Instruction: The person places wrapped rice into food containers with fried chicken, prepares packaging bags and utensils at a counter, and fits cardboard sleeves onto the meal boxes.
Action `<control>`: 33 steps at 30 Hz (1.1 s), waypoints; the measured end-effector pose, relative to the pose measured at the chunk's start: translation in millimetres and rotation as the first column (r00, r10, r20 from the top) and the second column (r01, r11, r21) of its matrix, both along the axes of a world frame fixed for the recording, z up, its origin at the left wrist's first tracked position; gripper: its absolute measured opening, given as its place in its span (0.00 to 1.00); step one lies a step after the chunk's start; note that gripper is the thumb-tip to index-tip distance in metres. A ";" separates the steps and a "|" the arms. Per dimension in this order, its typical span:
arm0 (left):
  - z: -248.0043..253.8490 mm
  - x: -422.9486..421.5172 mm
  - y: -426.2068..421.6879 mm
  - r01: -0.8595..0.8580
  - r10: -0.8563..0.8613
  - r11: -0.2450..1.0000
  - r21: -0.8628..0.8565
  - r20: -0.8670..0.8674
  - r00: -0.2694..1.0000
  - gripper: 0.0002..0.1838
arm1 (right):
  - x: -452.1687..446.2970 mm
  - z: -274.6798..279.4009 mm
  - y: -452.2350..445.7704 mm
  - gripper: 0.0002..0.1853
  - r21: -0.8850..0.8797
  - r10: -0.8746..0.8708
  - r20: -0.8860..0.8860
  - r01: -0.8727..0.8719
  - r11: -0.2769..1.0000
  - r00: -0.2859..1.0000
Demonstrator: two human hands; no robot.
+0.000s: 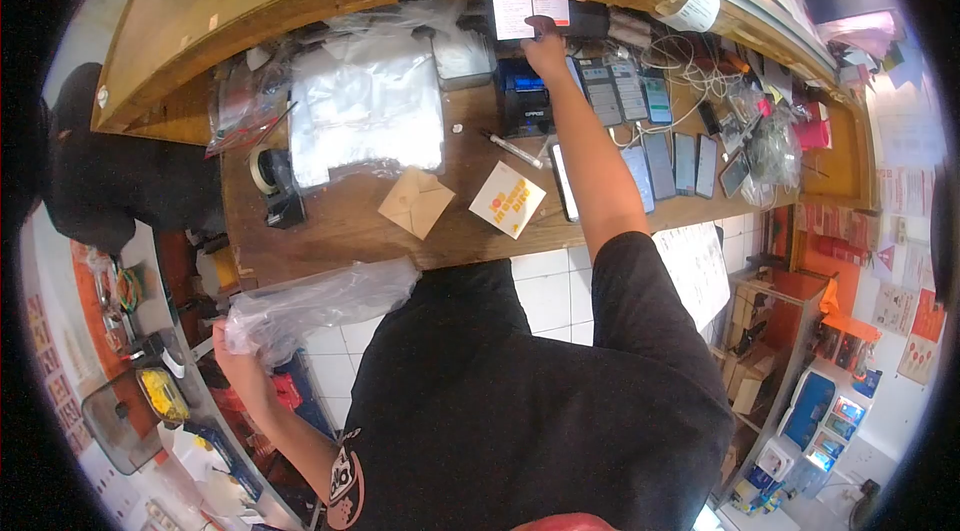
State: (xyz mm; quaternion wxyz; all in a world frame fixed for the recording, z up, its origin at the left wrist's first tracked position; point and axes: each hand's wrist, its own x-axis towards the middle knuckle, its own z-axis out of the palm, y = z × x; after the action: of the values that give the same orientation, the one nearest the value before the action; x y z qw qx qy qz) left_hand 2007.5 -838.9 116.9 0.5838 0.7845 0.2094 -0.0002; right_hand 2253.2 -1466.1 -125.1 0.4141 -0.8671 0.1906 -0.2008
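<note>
At the lower left, my left hand (230, 349) is closed on a crumpled clear plastic bag (325, 301), which stretches across in front of the desk edge. My right arm reaches over the desk, and my right hand (543, 51) has its fingers on a lit screen (514, 17) with white panels and a red patch. No object shows in that hand. Just below it stands a small black printer (524, 103). On the desk lie a brown envelope (415, 202) and a white card with yellow and orange lettering (507, 199).
A stack of clear plastic bags (365, 111) covers the left of the desk, near a tape dispenser (275, 186). Several phones (658, 163) and tangled white cables (690, 61) lie to the right. A wooden shelf (300, 1) overhangs the back. Another person (110, 161) is at the left.
</note>
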 end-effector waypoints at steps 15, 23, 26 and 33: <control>-10.8 -1.3 -8.2 0.012 -0.013 1.000 0.027 0.033 0.999 0.06 | -141.3 56.8 145.7 0.15 0.723 -0.321 0.260 0.037 0.690 0.911; -10.3 5.5 -23.5 0.027 -0.025 0.999 -0.032 0.065 0.998 0.05 | -201.4 50.7 179.5 0.13 0.842 -0.277 0.108 0.061 0.537 0.955; -12.4 5.9 -20.3 0.054 -0.053 0.998 -0.020 0.055 0.997 0.05 | -209.1 50.8 172.1 0.13 0.892 -0.297 0.079 0.065 0.448 0.952; -13.0 5.1 -16.4 0.072 -0.074 0.997 0.031 0.064 0.995 0.05 | -201.1 50.2 151.8 0.13 0.843 -0.388 0.146 0.091 0.529 0.910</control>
State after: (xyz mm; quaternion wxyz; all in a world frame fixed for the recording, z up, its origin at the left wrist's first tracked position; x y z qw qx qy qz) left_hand 2012.6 -855.3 103.8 0.5785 0.7996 0.1614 0.0073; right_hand 2052.1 -1314.2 -74.9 0.7614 -0.4943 0.3118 -0.2806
